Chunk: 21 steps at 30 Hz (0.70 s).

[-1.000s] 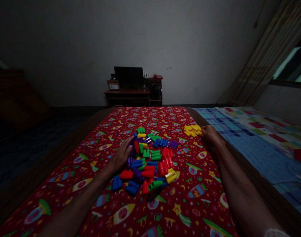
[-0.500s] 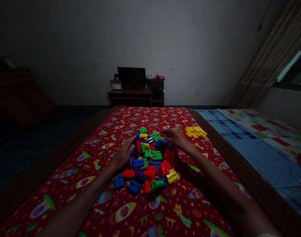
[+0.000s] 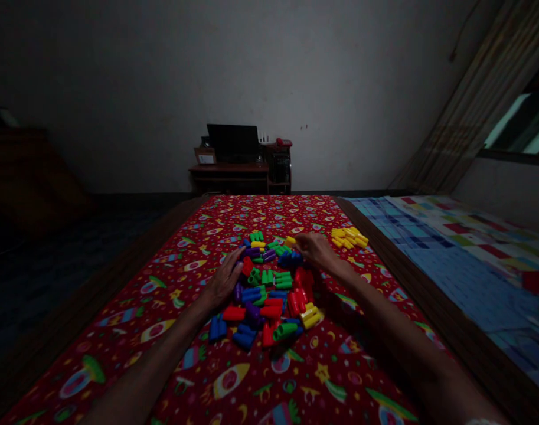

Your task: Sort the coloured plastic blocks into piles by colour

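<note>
A mixed pile of plastic toy blocks, shaped like joined tubes, lies in front of me. My left hand (image 3: 225,277) rests against its left side with fingers stretched out, beside a purple block (image 3: 238,292) and a red block (image 3: 248,266). Over the pile's far right part, the fingers of my right hand (image 3: 314,249) pinch a yellow block (image 3: 290,241). Below that hand are blue blocks (image 3: 290,259) and red blocks (image 3: 303,277). Green blocks (image 3: 283,280) sit mid-pile, and another yellow block (image 3: 311,316) lies at the near right.
A separate group of yellow blocks (image 3: 349,237) lies beyond my right hand. The patterned red cloth (image 3: 225,383) covers the surface under everything. Past its right edge is bedding (image 3: 411,260); a desk with a monitor (image 3: 232,141) stands by the far wall.
My right hand now has a yellow block in its fingers, and a yellow block is gone from mid-pile. Red and green blocks by my left hand have turned. The view has shifted slightly.
</note>
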Each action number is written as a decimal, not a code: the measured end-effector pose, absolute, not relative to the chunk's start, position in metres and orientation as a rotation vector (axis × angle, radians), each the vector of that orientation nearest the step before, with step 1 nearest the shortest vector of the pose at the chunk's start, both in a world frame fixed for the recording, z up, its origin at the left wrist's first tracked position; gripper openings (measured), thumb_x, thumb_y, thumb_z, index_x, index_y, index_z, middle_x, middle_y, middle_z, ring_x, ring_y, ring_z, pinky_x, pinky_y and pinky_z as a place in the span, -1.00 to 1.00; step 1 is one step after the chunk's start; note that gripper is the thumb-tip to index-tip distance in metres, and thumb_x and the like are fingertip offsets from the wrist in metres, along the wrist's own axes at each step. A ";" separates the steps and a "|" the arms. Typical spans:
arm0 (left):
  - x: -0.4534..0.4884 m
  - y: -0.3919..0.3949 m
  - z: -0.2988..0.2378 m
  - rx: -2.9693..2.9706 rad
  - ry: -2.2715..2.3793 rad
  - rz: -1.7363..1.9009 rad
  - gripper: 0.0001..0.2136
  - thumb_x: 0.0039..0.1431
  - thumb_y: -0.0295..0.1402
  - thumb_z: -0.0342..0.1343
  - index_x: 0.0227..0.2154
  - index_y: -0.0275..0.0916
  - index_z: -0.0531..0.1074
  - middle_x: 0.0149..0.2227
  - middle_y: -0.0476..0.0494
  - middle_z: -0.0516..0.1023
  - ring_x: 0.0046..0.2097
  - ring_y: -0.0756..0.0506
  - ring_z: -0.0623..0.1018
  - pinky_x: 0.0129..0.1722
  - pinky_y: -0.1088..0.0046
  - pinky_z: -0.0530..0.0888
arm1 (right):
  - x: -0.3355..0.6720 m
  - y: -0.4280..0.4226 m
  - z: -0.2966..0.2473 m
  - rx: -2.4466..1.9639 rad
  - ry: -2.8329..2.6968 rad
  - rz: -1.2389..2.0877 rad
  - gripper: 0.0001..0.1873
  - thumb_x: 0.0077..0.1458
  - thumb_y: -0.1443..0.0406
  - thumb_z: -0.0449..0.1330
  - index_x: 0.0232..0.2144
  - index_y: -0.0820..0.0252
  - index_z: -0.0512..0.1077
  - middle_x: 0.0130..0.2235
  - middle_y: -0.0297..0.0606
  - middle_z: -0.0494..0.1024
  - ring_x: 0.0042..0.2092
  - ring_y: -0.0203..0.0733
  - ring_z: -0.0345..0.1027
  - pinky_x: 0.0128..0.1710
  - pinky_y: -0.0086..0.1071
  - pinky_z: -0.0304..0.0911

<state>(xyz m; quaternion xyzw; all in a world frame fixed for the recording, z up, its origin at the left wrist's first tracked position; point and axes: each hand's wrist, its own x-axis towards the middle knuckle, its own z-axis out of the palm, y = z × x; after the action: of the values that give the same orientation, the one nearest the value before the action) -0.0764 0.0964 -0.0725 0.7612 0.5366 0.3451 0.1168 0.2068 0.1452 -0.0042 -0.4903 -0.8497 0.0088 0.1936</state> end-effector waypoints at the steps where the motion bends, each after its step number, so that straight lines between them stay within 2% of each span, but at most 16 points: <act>1: -0.076 0.097 -0.073 2.227 1.570 1.015 -0.43 0.31 -0.06 -0.35 0.24 -0.28 0.13 0.27 -0.26 0.22 0.28 -0.20 0.23 0.27 0.12 0.19 | 0.227 0.147 -0.002 -1.452 -2.327 0.006 -0.75 0.16 0.27 0.06 -0.31 0.25 0.51 -0.39 -0.21 0.54 -0.40 -0.27 0.30 -0.44 -0.44 -0.05; 6: -0.076 0.099 -0.075 2.203 1.553 1.036 -0.41 0.30 -0.04 -0.34 0.23 -0.30 0.14 0.27 -0.28 0.21 0.28 -0.21 0.22 0.28 0.09 0.16 | 0.318 0.150 -0.011 -1.857 -2.103 -0.121 -0.72 0.16 0.22 0.10 -0.36 0.29 0.54 -0.37 -0.10 0.58 -0.37 -0.24 0.36 -0.46 -0.43 -0.04; 10: -0.076 0.099 -0.075 2.188 1.536 1.040 -0.43 0.31 -0.05 -0.33 0.24 -0.27 0.13 0.27 -0.26 0.21 0.29 -0.20 0.20 0.29 0.09 0.13 | 0.356 0.152 -0.023 -2.052 -2.021 -0.108 -0.70 0.15 0.21 0.10 -0.28 0.27 0.57 -0.29 -0.09 0.61 -0.32 -0.19 0.42 -0.46 -0.44 0.04; 15: -0.077 0.099 -0.075 2.180 1.536 1.028 -0.43 0.31 -0.06 -0.32 0.24 -0.28 0.12 0.27 -0.26 0.20 0.29 -0.20 0.20 0.29 0.09 0.13 | 0.365 0.156 -0.024 -2.097 -1.923 -0.190 -0.64 0.15 0.25 0.07 -0.07 0.23 0.51 -0.12 -0.06 0.59 -0.13 -0.08 0.46 -0.30 -0.40 0.21; 21: -0.076 0.100 -0.077 2.193 1.532 1.057 -0.45 0.32 -0.08 -0.32 0.23 -0.28 0.14 0.26 -0.25 0.23 0.28 -0.18 0.22 0.29 0.12 0.14 | 0.335 0.148 -0.018 -1.962 -1.905 -0.236 -0.65 0.17 0.25 0.04 -0.12 0.20 0.54 -0.17 -0.03 0.60 -0.19 -0.06 0.48 -0.30 -0.37 0.22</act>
<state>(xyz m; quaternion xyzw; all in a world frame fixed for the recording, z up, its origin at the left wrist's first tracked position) -0.0763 0.1005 -0.0774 0.7557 0.5279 0.3642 0.1322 0.3350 0.1482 -0.0183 -0.7009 -0.6803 -0.0842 0.1971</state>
